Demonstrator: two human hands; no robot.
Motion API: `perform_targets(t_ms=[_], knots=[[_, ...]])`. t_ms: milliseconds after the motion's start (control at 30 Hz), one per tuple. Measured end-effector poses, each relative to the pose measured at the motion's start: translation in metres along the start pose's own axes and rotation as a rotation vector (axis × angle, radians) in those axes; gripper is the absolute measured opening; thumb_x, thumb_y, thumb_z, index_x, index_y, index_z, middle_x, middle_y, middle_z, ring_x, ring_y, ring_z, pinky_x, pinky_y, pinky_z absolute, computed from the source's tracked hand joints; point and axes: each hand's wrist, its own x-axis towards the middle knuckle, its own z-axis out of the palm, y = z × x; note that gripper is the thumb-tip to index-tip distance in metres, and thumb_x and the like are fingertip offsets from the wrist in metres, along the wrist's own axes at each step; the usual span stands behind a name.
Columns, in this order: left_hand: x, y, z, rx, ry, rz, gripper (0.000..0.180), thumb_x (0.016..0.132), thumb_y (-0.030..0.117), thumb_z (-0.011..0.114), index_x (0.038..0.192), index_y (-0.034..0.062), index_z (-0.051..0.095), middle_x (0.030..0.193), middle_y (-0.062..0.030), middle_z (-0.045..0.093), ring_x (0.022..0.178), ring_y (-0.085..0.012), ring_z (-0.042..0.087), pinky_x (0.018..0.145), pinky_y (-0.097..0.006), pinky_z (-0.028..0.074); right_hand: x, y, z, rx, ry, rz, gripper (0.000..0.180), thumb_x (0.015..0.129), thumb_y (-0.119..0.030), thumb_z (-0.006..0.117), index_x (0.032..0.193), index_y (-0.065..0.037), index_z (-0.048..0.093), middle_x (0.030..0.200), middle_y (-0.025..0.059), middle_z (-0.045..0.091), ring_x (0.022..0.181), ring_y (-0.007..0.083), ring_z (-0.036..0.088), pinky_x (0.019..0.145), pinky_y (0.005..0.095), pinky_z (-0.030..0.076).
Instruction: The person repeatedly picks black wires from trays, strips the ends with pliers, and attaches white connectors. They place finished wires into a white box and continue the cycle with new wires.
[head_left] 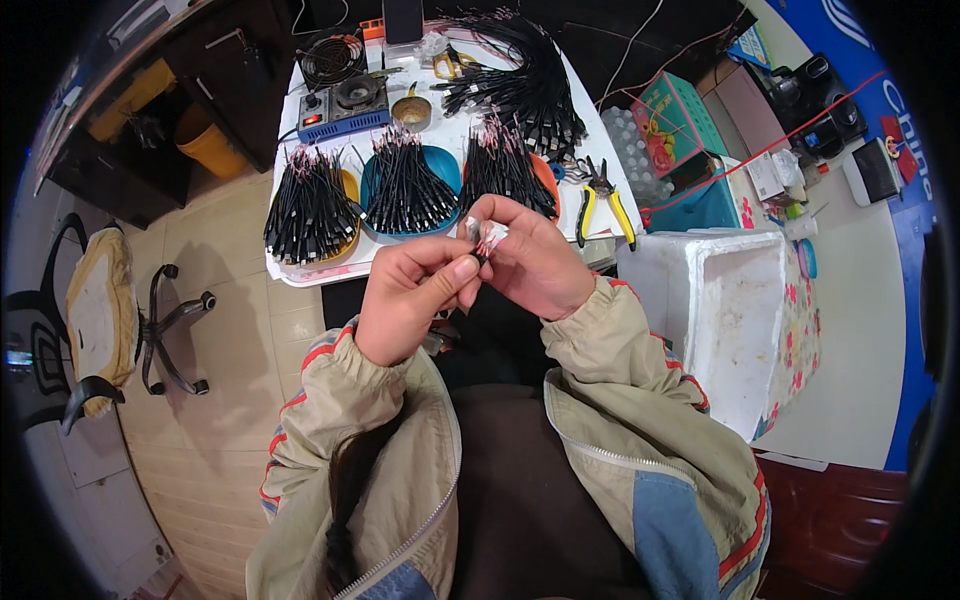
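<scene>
Just in front of the table's near edge my two hands meet. My left hand (pixel 412 298) pinches a short black cable end (pixel 481 257) between thumb and fingers. Fine reddish wires stick up from it toward my right hand (pixel 545 258), whose thumb and fingers are closed around them. White wrapping (pixel 494 236) covers some right fingertips. The rest of the cable is hidden by my hands. Beyond lie three fanned bundles of black cables: a left bundle (pixel 308 208), a middle bundle (pixel 405 185) and a right bundle (pixel 500 165), resting on coloured trays.
Yellow-handled wire strippers (pixel 604 203) lie at the table's right. Behind the bundles stand a blue heating unit (pixel 345 118), a small pan (pixel 411 112) and a round fan (pixel 332 60). More black cables (pixel 520 75) spread at the back. A white foam box (pixel 660 290) stands to the right.
</scene>
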Motion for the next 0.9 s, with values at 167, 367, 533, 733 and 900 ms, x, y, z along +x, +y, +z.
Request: perform_targets(t_ms=[167,367,533,733,900], knots=[[-0.001,-0.003,0.005,-0.021,0.036,0.008,0.019,0.095,0.011,0.056,0.102,-0.0038,0.064,0.073,0.0005,0.058,0.061,-0.0027,0.045,0.053,-0.017,0.034,0.0,-0.006,0.002,-0.131,0.039,-0.016,0.017,0.092,-0.016,0.06,0.103,-0.006,0.052,0.096,0.0004,0.056,0.086,0.0069,0.054,0.072,0.0215,0.045],[-0.001,-0.004,-0.006,0.019,-0.023,-0.093,0.021,0.094,0.012,0.057,0.106,-0.0033,0.065,0.075,0.0,0.059,0.065,-0.004,0.048,0.057,-0.018,0.037,-0.002,-0.008,-0.002,-0.247,0.057,0.047,0.017,0.092,-0.01,0.059,0.106,-0.006,0.05,0.096,-0.0012,0.051,0.088,0.0061,0.051,0.076,0.0226,0.044],[0.0,-0.007,-0.004,0.021,0.039,-0.097,0.02,0.094,0.009,0.057,0.106,-0.0036,0.065,0.076,-0.0008,0.06,0.064,-0.0043,0.047,0.056,-0.018,0.036,0.002,-0.005,-0.006,-0.373,0.083,-0.061,0.022,0.09,-0.008,0.06,0.109,-0.006,0.049,0.099,-0.0002,0.051,0.093,0.0083,0.051,0.083,0.0241,0.044],[0.0,-0.004,-0.004,0.089,0.068,-0.085,0.018,0.093,0.008,0.057,0.105,-0.004,0.065,0.078,-0.0036,0.063,0.063,-0.0049,0.047,0.057,-0.019,0.038,0.001,0.001,0.003,-0.579,0.151,-0.232,0.031,0.089,-0.007,0.062,0.116,-0.005,0.048,0.102,0.0011,0.051,0.096,0.0105,0.05,0.087,0.027,0.043],[-0.002,-0.004,-0.007,0.014,0.017,-0.131,0.016,0.092,0.007,0.058,0.099,-0.0051,0.065,0.075,-0.0048,0.063,0.057,-0.0042,0.044,0.053,-0.018,0.036,-0.002,0.002,0.001,-0.625,0.103,-0.175,0.038,0.09,-0.011,0.062,0.123,-0.005,0.045,0.107,0.002,0.051,0.096,0.0109,0.05,0.086,0.0265,0.044]])
